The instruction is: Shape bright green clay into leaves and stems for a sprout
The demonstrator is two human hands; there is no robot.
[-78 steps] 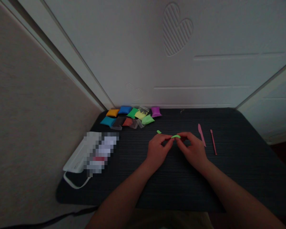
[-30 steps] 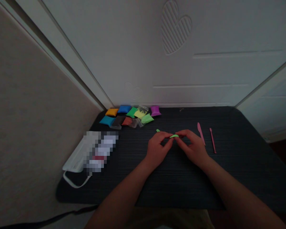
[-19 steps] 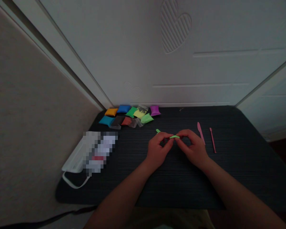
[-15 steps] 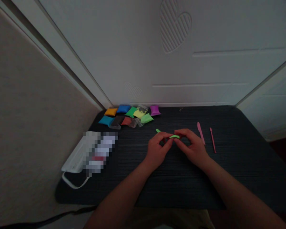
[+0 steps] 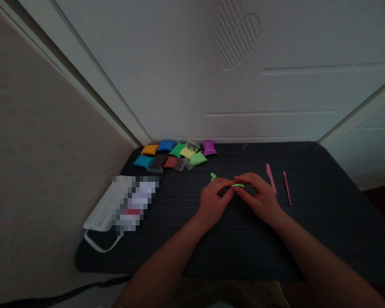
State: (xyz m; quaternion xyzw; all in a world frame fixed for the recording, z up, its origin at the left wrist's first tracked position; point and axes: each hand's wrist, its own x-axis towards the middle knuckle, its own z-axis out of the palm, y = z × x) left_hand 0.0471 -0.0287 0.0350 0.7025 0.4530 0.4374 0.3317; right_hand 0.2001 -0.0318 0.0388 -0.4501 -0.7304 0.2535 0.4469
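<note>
Between the fingertips of my left hand (image 5: 215, 199) and my right hand (image 5: 259, 196) is a thin strip of light green modelling clay (image 5: 238, 185). Both hands pinch it just above the dark tabletop (image 5: 244, 244). Another light green clay piece (image 5: 213, 176) lies just behind my left hand, partly hidden by its fingers. To the right of my right hand lie a pink plastic knife (image 5: 271, 179) and a thin pink modelling tool (image 5: 287, 188).
Several coloured clay packets, among them a purple one (image 5: 209, 147), a blue one (image 5: 167, 146) and a light green one (image 5: 198, 158), lie at the back left. A white face mask (image 5: 104, 209) rests at the left beside a blurred-out item (image 5: 137, 205). Behind the table stands a white panel (image 5: 179, 64).
The green strip has shifted slightly right and lies flatter between my fingers. A little more of the green piece behind my left hand shows. The packets and tools lie as before.
</note>
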